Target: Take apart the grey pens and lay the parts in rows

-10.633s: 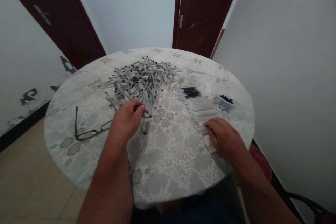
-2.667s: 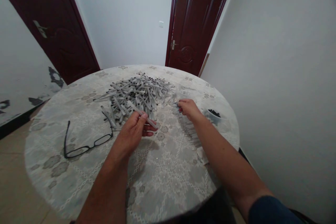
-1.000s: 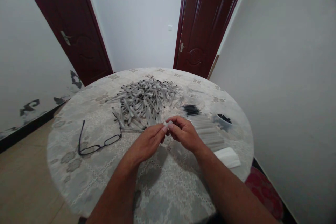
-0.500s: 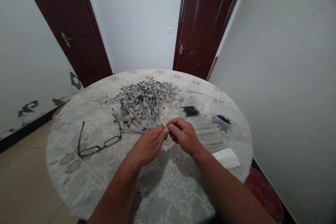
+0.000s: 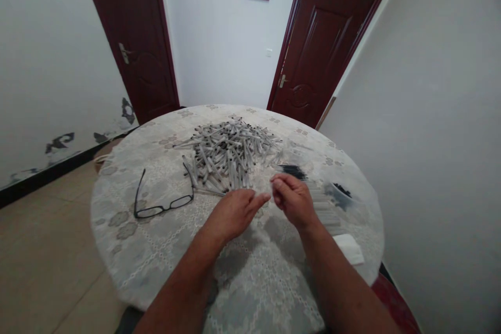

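My left hand (image 5: 237, 212) is closed above the table's middle, its thumb laid along a small pale thing I cannot make out. To its right, slightly apart, my right hand (image 5: 293, 199) pinches with thumb and forefinger; a whitish bit shows at its tips, too blurred to name. Just beyond my left hand lies a big heap of thin translucent tubes with dark ends (image 5: 227, 148). Close by my right hand are a row of clear tubes (image 5: 326, 209), partly hidden by that hand, and a bundle of thin black sticks (image 5: 293, 170).
Black-framed glasses (image 5: 164, 207) lie unfolded on the left of the round, cloth-covered table (image 5: 156, 266). On the right stand a clear container (image 5: 356, 193) with small black pieces (image 5: 342, 189) and a folded white tissue (image 5: 349, 248). A wall (image 5: 438, 115) rises close to the right.
My hands were touching at the fingertips and have moved apart, the right one going rightward. The view has shifted, so the table things sit farther right in the picture.
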The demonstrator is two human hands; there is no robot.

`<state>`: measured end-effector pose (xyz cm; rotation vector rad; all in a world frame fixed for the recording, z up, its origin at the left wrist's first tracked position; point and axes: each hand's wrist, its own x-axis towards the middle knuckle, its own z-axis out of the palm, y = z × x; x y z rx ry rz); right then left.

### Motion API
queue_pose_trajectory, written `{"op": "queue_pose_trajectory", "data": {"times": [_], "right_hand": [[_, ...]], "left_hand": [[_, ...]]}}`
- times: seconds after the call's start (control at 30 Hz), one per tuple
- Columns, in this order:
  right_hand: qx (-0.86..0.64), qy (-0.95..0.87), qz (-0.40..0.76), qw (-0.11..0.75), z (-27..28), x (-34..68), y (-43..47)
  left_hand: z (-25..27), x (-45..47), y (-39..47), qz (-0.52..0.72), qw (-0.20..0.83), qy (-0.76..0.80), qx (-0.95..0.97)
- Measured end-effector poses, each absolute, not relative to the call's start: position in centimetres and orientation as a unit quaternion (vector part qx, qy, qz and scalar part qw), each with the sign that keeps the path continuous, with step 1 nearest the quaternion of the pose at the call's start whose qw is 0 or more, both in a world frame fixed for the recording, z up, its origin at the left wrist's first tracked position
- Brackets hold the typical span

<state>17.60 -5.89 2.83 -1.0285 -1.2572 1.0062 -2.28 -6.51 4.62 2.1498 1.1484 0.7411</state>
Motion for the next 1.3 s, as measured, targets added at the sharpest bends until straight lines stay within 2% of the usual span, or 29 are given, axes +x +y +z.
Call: {"op": "queue_pose_trajectory", "data": {"times": [0.07, 0.13, 0.3, 0.37, 0.4, 0.47, 0.57, 0.63, 0.7, 0.77, 0.9, 1.0, 1.17, 1.3], "right_hand": [[-0.462, -0.478, 0.378, 0.644, 3.0, 19.0, -5.2], [-0.502, -0.482, 0.348, 0.628, 3.0, 20.2, -4.8], [-0.571, -0.617, 0.431, 0.328, 2.4, 21.2, -5.3], [-0.567, -0.657, 0.431, 0.248, 2.6, 21.7, -5.0], [-0.571, -0.667, 0.416, 0.236, 3.0, 22.0, -4.6], [-0.601, -0.656, 0.352, 0.292, 3.9, 23.2, -3.2], [-0.635, -0.573, 0.231, 0.464, 5.4, 25.3, -0.6], [-0.63, -0.536, 0.199, 0.525, 6.0, 26.2, 0.4], [-0.63, -0.536, 0.192, 0.528, 6.0, 26.3, 0.2], [-0.636, -0.557, 0.2, 0.495, 5.5, 25.2, -1.2], [-0.596, -0.623, 0.297, 0.411, 4.3, 21.0, -5.7], [-0.541, -0.665, 0.341, 0.387, 3.7, 17.8, -8.7], [-0.528, -0.65, 0.342, 0.426, 3.3, 15.3, -11.4], [-0.492, -0.693, 0.268, 0.454, 3.4, 14.9, -13.4]], "left_hand": [[4.5, -2.6, -6.0, 0.298, 0.288, 0.462, 0.784], [4.3, -3.0, -5.5, 0.332, 0.298, 0.472, 0.761], [4.0, -3.7, -4.9, 0.359, 0.327, 0.445, 0.753], [4.0, -3.7, -4.9, 0.346, 0.333, 0.44, 0.759], [4.0, -3.7, -4.9, 0.339, 0.34, 0.436, 0.761], [4.0, -3.7, -5.0, 0.333, 0.353, 0.434, 0.759], [4.2, -3.7, -5.2, 0.341, 0.365, 0.451, 0.739], [4.2, -3.6, -5.3, 0.352, 0.383, 0.457, 0.722], [4.2, -3.6, -5.3, 0.362, 0.411, 0.446, 0.708], [4.2, -3.5, -5.3, 0.366, 0.443, 0.431, 0.696], [4.5, -3.2, -5.4, 0.371, 0.495, 0.4, 0.676], [4.9, -3.1, -5.5, 0.381, 0.514, 0.375, 0.671], [5.3, -3.0, -5.7, 0.386, 0.52, 0.336, 0.683], [5.5, -3.1, -5.8, 0.373, 0.548, 0.32, 0.677]]}}
